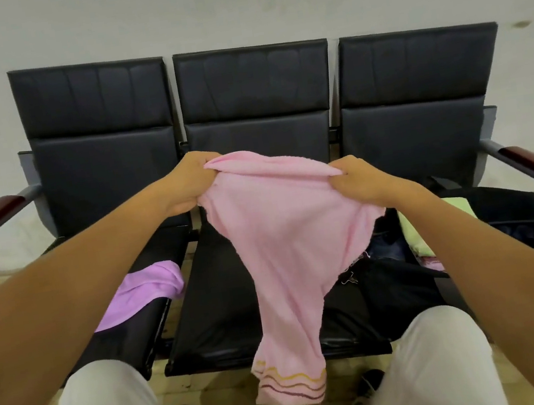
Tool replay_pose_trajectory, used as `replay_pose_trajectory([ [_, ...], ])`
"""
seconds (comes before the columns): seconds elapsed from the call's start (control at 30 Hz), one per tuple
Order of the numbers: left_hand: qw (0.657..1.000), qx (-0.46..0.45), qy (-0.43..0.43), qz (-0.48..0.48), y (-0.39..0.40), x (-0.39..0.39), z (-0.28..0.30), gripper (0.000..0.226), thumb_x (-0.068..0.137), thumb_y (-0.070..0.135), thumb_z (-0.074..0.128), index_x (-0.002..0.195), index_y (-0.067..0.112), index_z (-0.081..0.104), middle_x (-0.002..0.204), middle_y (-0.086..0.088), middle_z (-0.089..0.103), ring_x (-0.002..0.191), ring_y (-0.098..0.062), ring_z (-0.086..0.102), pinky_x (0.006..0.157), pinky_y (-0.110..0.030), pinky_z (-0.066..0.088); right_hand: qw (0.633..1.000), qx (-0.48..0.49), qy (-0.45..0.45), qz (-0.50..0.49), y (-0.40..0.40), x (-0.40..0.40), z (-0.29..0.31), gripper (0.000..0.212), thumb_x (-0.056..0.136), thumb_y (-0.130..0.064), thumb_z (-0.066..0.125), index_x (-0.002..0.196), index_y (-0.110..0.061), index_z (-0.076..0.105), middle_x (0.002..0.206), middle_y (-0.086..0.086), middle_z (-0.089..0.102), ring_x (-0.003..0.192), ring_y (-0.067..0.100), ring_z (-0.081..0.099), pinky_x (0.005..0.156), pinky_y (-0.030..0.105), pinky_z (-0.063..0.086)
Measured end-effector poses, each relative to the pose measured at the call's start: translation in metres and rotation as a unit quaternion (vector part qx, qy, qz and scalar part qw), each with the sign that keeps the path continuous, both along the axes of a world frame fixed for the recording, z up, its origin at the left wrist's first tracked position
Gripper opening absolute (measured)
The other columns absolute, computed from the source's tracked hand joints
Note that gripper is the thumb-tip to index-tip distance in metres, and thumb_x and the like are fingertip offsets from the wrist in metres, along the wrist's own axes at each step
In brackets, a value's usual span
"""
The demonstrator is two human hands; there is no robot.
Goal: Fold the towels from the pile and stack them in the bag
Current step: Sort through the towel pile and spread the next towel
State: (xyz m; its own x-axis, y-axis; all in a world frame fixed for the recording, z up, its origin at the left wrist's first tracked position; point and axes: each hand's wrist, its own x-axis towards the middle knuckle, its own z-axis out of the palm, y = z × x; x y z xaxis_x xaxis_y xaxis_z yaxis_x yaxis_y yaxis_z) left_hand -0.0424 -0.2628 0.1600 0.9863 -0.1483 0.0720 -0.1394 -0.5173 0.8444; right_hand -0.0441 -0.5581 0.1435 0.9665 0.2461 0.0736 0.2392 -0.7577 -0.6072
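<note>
1. Head view: my left hand (194, 184) is clenched around one upper corner of a pink towel (289, 233), the cloth bunched in my fist.
2. My right hand (361, 181) pinches the opposite upper corner, thumb on top and fingers curled beneath the edge.
3. The pink towel is soft terry with a nubby pile; it hangs in the air above the middle seat, wide between my hands and narrowing to a limp tail near my knees. Its lower end carries wavy stripes in yellow and dark purple.
4. A purple towel (141, 295) lies crumpled on the left seat, fuzzy and rumpled.
5. A black bag (488, 207) sits open on the right seat, its fabric dull and slack; a folded pale green towel (417, 232) shows inside it.
6. The bench (250, 80) has three seats with smooth, glossy black padding and reddish wooden armrests at either end.
</note>
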Motion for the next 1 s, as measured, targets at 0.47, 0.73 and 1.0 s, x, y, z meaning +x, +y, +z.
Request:
replay_pose_trajectory([
  [0.47,0.933,0.357,-0.005,-0.043,0.04,0.016,-0.009,0.03,0.077,0.039,0.078,0.077,0.012,0.065,0.079,-0.004,0.067,0.072,-0.019,0.064,0.058,-0.022,0.047,0.981,-0.164,0.059,0.08,0.011,0.016,-0.001,0.032,0.076,-0.044,0.08,0.07,-0.018,0.062,0.07,0.0,0.065,0.06,0.017,0.061,0.054,0.025,0.045],
  [0.73,0.855,0.492,0.133,-0.095,0.042,0.038,-0.021,0.034,0.08,0.04,0.074,0.103,0.019,0.058,0.092,0.002,0.062,0.085,-0.016,0.062,0.077,-0.026,0.05,0.942,-0.279,0.161,0.097,0.025,0.04,-0.013,0.013,0.082,-0.021,0.07,0.081,-0.012,0.061,0.068,0.002,0.055,0.048,0.014,0.046,0.047,0.022,0.038],
  [1.0,0.833,0.516,-0.168,0.11,0.034,0.103,0.008,0.01,0.09,0.014,0.054,0.093,0.008,0.061,0.081,-0.009,0.054,0.07,-0.028,0.052,0.065,-0.039,0.043,0.947,-0.256,-0.157,-0.114,0.036,0.118,0.006,0.012,0.092,-0.002,0.053,0.097,-0.011,0.06,0.088,0.007,0.055,0.077,0.027,0.053,0.065,0.038,0.043],
])
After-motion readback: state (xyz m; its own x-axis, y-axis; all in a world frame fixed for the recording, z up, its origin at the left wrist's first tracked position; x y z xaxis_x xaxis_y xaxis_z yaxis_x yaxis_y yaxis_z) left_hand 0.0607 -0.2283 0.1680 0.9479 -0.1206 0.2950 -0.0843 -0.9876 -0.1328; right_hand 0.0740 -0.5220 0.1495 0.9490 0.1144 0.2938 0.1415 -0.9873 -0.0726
